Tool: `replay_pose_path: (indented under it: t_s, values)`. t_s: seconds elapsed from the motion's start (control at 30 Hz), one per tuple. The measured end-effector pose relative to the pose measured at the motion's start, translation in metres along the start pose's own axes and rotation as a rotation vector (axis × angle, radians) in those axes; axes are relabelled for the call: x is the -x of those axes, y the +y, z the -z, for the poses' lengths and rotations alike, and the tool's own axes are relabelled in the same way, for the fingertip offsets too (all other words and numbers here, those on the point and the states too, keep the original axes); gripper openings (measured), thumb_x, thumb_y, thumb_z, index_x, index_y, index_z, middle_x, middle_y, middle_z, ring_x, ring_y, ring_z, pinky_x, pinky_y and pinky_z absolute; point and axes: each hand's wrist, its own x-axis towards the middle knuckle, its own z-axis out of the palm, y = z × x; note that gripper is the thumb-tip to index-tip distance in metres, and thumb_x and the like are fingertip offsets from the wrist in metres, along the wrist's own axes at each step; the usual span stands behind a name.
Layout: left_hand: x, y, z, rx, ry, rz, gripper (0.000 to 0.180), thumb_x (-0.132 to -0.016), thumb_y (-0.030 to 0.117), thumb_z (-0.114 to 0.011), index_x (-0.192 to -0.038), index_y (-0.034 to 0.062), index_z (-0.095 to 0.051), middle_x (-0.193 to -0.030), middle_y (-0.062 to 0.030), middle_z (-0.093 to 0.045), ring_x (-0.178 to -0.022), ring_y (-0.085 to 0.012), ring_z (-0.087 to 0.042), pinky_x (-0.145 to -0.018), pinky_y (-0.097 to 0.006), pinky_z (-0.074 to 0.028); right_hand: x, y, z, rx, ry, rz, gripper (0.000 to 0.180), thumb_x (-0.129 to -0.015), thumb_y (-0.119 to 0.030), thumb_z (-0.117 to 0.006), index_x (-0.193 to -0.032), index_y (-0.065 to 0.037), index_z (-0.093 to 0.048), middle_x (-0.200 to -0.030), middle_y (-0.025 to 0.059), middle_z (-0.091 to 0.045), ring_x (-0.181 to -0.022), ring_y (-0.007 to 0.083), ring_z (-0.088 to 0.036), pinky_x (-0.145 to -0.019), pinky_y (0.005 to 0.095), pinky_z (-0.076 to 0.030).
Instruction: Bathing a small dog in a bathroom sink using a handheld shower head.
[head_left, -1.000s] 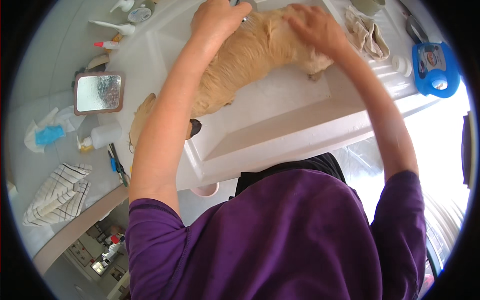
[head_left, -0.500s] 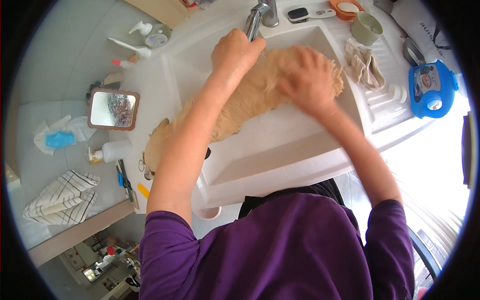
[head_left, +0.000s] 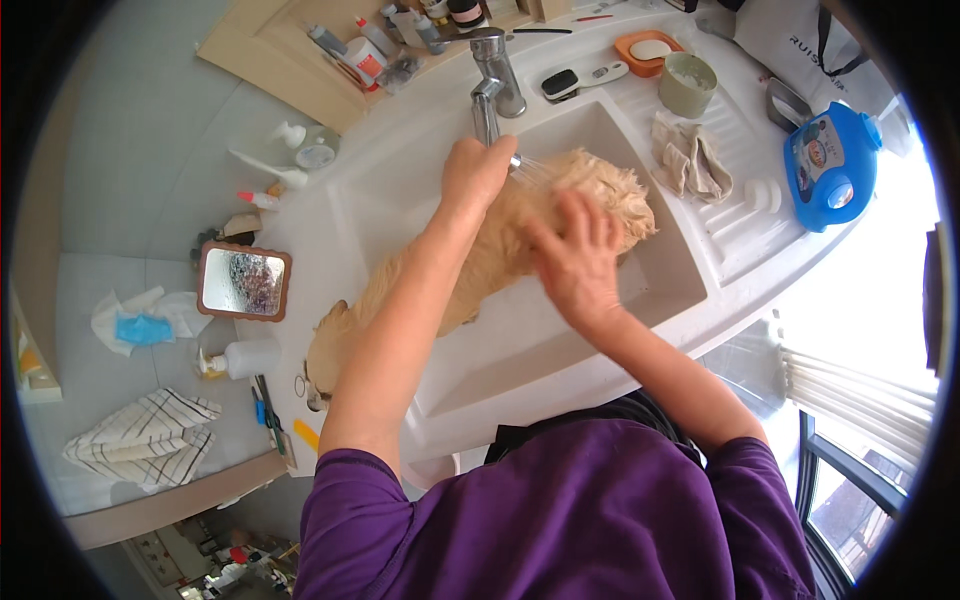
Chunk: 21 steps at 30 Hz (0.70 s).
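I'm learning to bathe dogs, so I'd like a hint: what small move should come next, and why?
Perhaps slide the right hand slightly toward the water, to rub it in: the left hand aims the spray head at the dog's back, and the right hand is spread open close beside where the water lands.

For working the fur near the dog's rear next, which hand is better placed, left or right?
Probably the right hand: it looks free, spread open over the dog's back, close to the rear. The left hand is occupied, its grip closed around the chrome sprayer, which is spraying water.
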Motion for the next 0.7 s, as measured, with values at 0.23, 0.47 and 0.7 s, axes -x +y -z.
replay_pose_path:
  t_s: [0.23, 0.47, 0.7]
  values:
    - [0.005, 0.003, 0.000, 0.021, -0.036, 0.025, 0.033, -0.080, 0.030, -0.062, -0.070, -0.0006, -0.057, -0.057, -0.0046, -0.055, -0.044, -0.0097, -0.047, -0.041, -0.025, -0.038, -0.047, 0.064, 0.001, -0.133, 0.007, -0.051, 0.034, -0.082, -0.032, -0.066, -0.114, -0.024, -0.064, -0.125, 0.0108, -0.051, -0.118, 0.0324, -0.046, -0.102, 0.0502, -0.032]
    - [0.019, 0.008, -0.004, -0.093, 0.122, -0.039, 0.038, -0.079, 0.034, -0.058, -0.070, -0.0036, -0.061, -0.063, -0.0166, -0.065, -0.059, -0.0306, -0.066, -0.061, -0.040, -0.052, -0.058, 0.049, 0.042, -0.201, -0.174, 0.181, 0.035, -0.079, -0.013, -0.069, -0.113, -0.018, -0.064, -0.107, 0.0075, -0.058, -0.098, 0.0291, -0.058, -0.083, 0.0420, -0.049]
    - [0.032, 0.009, -0.004, -0.358, 0.349, -0.117, 0.029, -0.079, 0.024, -0.064, -0.092, -0.0018, -0.062, -0.078, -0.0182, -0.068, -0.077, -0.0345, -0.068, -0.071, -0.044, -0.053, -0.187, 0.030, -0.009, -0.152, -0.141, 0.714, 0.038, -0.077, 0.000, -0.061, -0.110, -0.019, -0.066, -0.111, 0.0068, -0.060, -0.102, 0.0275, -0.059, -0.090, 0.0380, -0.045]
